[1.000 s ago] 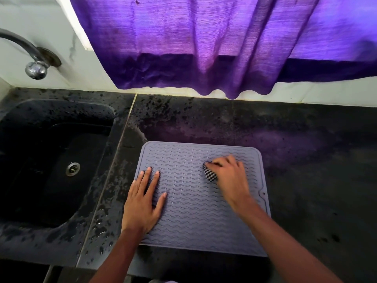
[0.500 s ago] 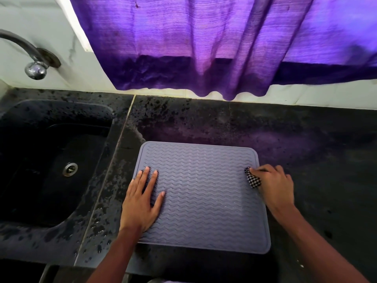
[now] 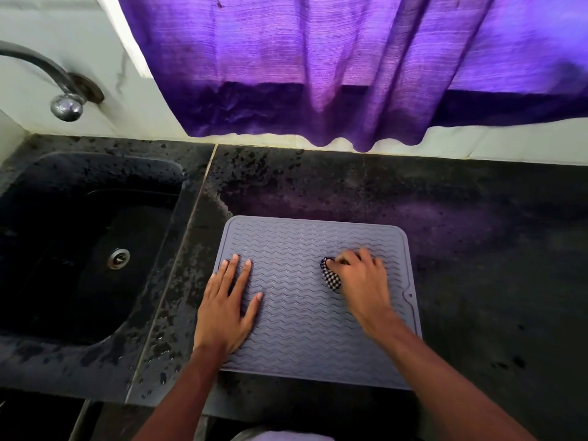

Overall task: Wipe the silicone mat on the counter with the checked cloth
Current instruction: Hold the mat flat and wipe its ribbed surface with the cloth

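A grey silicone mat (image 3: 296,338) with wavy ridges lies flat on the dark counter. My left hand (image 3: 227,305) presses flat on the mat's left side, fingers straight and spread. My right hand (image 3: 359,284) is over the mat's right half, its fingers curled round a bunched black-and-white checked cloth (image 3: 331,276) that touches the mat. Most of the cloth is hidden under my palm.
A black sink (image 3: 79,249) with a drain sits left of the mat, a metal tap (image 3: 65,103) above it. The speckled black counter (image 3: 493,265) is wet along the seam by the sink. A purple curtain (image 3: 318,74) hangs over the back wall.
My right hand has swept the cloth from the mat's right edge back leftward to the middle right of the mat. My left hand has stayed in place.
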Demonstrator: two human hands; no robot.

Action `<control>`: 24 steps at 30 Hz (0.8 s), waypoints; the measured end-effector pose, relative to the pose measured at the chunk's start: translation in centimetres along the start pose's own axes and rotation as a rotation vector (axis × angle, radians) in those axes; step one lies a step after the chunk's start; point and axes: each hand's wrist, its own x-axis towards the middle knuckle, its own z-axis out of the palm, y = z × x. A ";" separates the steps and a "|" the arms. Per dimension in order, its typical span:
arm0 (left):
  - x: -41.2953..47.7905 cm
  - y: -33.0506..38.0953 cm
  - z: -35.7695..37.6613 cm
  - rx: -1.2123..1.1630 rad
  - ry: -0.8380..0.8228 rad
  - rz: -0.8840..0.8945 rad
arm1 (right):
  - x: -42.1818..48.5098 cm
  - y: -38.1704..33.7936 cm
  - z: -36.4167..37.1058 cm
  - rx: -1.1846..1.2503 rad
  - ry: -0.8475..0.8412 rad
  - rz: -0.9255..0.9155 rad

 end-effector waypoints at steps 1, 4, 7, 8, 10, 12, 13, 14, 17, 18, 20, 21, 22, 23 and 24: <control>0.0 0.0 0.0 0.000 0.001 0.001 | -0.1 0.3 0.0 -0.036 -0.019 0.001; -0.1 -0.1 0.0 0.000 0.002 0.003 | -0.5 1.8 -0.6 -0.140 -0.052 0.031; -0.1 -0.1 0.1 -0.010 0.010 0.000 | -1.1 4.0 -1.1 -0.162 -0.073 0.083; -0.1 -0.1 0.0 -0.013 0.011 0.000 | -1.3 4.8 -1.2 -0.162 -0.082 0.120; -0.1 0.0 0.1 -0.018 0.016 0.001 | -1.8 6.1 -1.5 -0.162 -0.099 0.207; -0.1 0.0 0.1 -0.021 0.023 0.001 | -2.3 7.0 -1.7 -0.127 -0.112 0.292; -0.1 0.0 0.1 -0.019 0.028 0.001 | -2.4 7.2 -1.9 -0.104 -0.112 0.327; -0.1 0.1 0.1 -0.015 0.031 0.002 | -2.5 7.3 -2.0 -0.086 -0.114 0.352; -0.1 0.1 0.1 0.000 0.032 0.010 | -2.3 6.2 -2.2 -0.064 -0.069 0.330; -0.1 0.1 0.1 0.000 0.033 0.011 | -2.2 5.3 -2.2 -0.029 -0.032 0.292; -0.1 0.2 0.1 -0.003 0.037 0.005 | -2.0 2.9 -2.0 0.056 0.049 0.188; 0.0 0.2 0.1 -0.005 0.038 0.003 | -1.9 1.6 -1.7 0.091 0.076 0.138; -0.1 0.2 0.1 -0.006 0.036 0.001 | -1.8 0.2 -1.2 0.111 0.083 0.091; -0.1 0.2 0.1 -0.004 0.032 0.003 | -1.7 -1.0 -0.6 0.110 0.070 0.046; -0.1 0.1 0.0 -0.001 0.026 0.005 | -1.7 -1.8 0.0 0.087 0.044 0.005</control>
